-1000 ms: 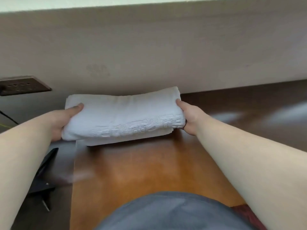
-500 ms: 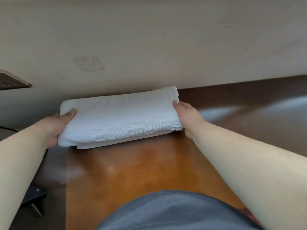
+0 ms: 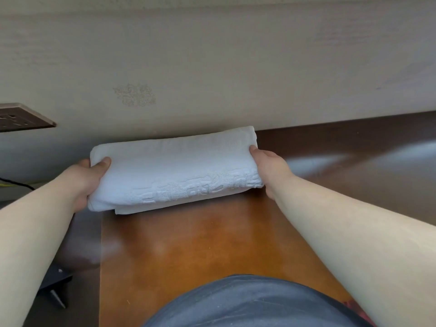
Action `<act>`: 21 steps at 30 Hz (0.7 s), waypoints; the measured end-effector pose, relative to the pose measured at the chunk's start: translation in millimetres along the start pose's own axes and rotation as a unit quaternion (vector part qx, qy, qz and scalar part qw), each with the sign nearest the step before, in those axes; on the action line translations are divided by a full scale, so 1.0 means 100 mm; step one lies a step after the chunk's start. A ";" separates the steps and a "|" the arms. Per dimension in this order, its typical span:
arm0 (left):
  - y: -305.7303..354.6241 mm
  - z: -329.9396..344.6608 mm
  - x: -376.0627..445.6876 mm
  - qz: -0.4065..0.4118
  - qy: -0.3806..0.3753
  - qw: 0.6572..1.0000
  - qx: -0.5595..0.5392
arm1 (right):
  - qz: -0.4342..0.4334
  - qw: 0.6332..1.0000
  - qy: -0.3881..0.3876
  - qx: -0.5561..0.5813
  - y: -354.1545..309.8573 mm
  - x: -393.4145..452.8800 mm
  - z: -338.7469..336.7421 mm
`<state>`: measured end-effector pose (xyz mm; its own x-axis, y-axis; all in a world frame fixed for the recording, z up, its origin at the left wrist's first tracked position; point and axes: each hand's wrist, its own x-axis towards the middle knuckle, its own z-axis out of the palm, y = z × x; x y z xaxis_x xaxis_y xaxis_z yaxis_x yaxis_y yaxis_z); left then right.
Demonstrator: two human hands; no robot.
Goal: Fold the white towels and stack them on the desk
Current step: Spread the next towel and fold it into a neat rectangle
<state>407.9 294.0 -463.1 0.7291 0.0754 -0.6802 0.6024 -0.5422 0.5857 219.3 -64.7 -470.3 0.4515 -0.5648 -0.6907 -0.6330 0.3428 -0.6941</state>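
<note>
Now two bare hands on one folded white towel (image 3: 174, 171), one hand at each short end.

Left hand (image 3: 88, 178): wrapped round the left end of the towel. Thumb on top of the cloth, bent and pressing down a little. One fingertip peeking out behind the far edge. Other fingers tucked under or behind the end, hidden, so no telling how they lie. A snug hold, not a wide one.

Right hand (image 3: 271, 168): against the right end of the towel. Thumb up on the top corner, touching the cloth. Rest of the fingers down along the end and under it, out of sight. Looks like a hold with thumb above and fingers below, tight to the towel, no gap showing.

Towel: thick, folded in layers, long side running left to right. Raised woven pattern in a band along the near edge. Lower layer sticking out a bit at the near left corner. Lying at the back of the brown wooden desk (image 3: 188, 251), far edge right by the pale wall (image 3: 236, 67). Left end hanging past the left edge of the desk, over the left hand.

On the wall: a faint rough patch (image 3: 134, 94) above the towel, and a dark socket plate (image 3: 21, 116) far left. A thin dark cable (image 3: 14, 182) below the plate. Grey clothing (image 3: 247, 303) at the bottom, close to the camera.
</note>
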 end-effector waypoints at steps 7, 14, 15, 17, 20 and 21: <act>0.06 -0.07 -0.07 0.019 0.001 0.999 -0.038 | -0.017 0.998 -0.009 0.065 0.01 -0.04 0.04; 0.12 -0.26 0.03 0.035 -0.023 0.997 -0.069 | -0.011 0.993 -0.018 0.118 -0.04 -0.07 0.08; 0.12 -0.32 0.05 0.033 -0.031 0.997 -0.066 | -0.010 0.991 -0.026 0.129 -0.06 -0.07 0.09; 0.12 -0.41 0.09 0.015 -0.047 0.997 -0.065 | -0.010 0.989 -0.042 0.142 -0.07 -0.05 0.11; 0.05 -0.40 0.11 -0.038 -0.075 0.993 -0.082 | 0.026 0.993 -0.068 0.098 -0.05 0.00 0.13; 0.02 -0.35 0.09 -0.057 -0.088 0.991 -0.087 | 0.051 0.993 -0.080 0.065 -0.04 0.02 0.12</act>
<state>427.2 323.3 -453.1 0.5944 -0.0284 -0.8037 0.7353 -0.3856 0.5574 230.3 -58.0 -471.4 0.4899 -0.3996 -0.7748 -0.5982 0.4923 -0.6322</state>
